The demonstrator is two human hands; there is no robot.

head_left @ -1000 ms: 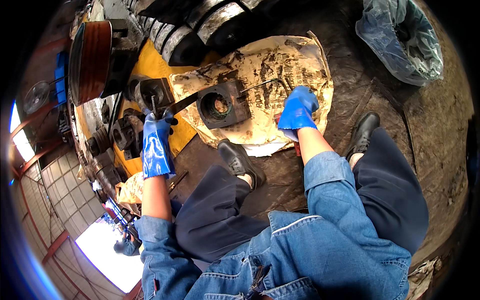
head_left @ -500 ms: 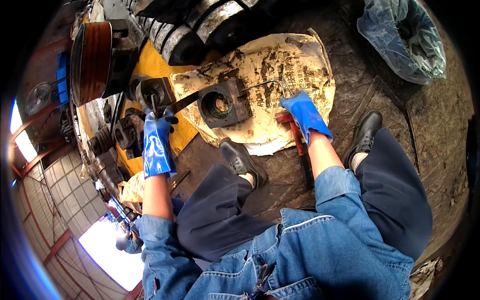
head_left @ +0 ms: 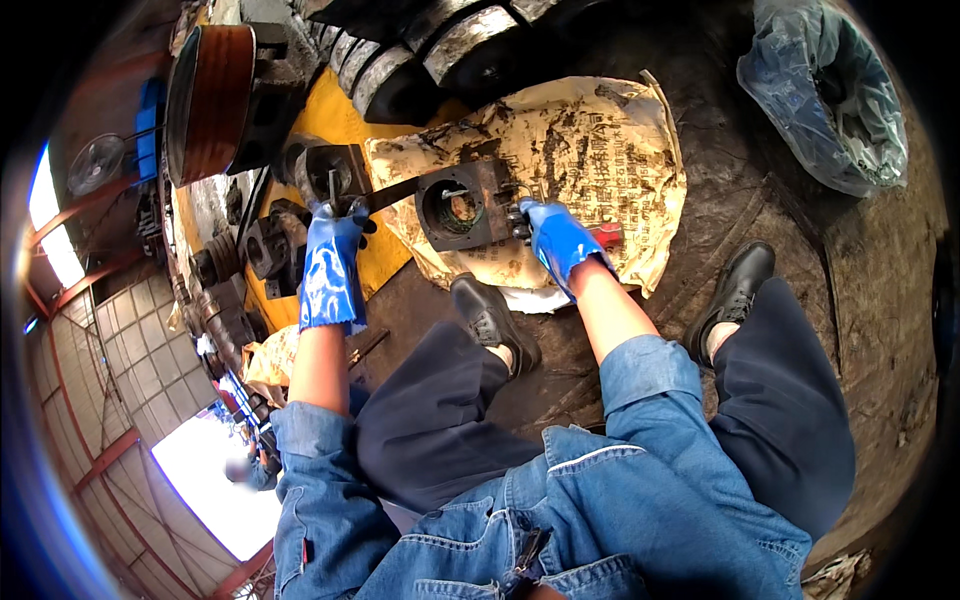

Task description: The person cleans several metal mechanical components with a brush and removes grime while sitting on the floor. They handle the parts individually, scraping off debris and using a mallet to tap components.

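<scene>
A dark, square metal block (head_left: 492, 190) with a round bore lies on a stained paper sack (head_left: 615, 165). From its left side, a flat dark bar (head_left: 394, 194) reaches to my left hand (head_left: 335, 262), gloved in blue, with fingers closed round the bar's end. A short metal pin (head_left: 333, 184) stands just above those fingers. My right hand (head_left: 562, 240), also gloved, is at the block's right side, closed on a thin bent metal rod (head_left: 522, 187). A rod tip (head_left: 454, 193) shows inside the bore. Beside the right glove lies a red tool (head_left: 606, 234), its handle hidden by my arm.
Greasy machine parts (head_left: 272, 245) crowd the yellow sheet (head_left: 385, 275) at left. Large ribbed cylinders (head_left: 480, 50) stand at the far side. A bin lined with clear plastic (head_left: 790, 90) is at far right. My shoes (head_left: 740, 290) flank the sack. Another person (head_left: 255, 468) is distant at lower left.
My right hand has moved left, close to the block, with the bent rod. A rod tip now shows in the bore. My left hand stays at the bar; the whole view has shifted slightly.
</scene>
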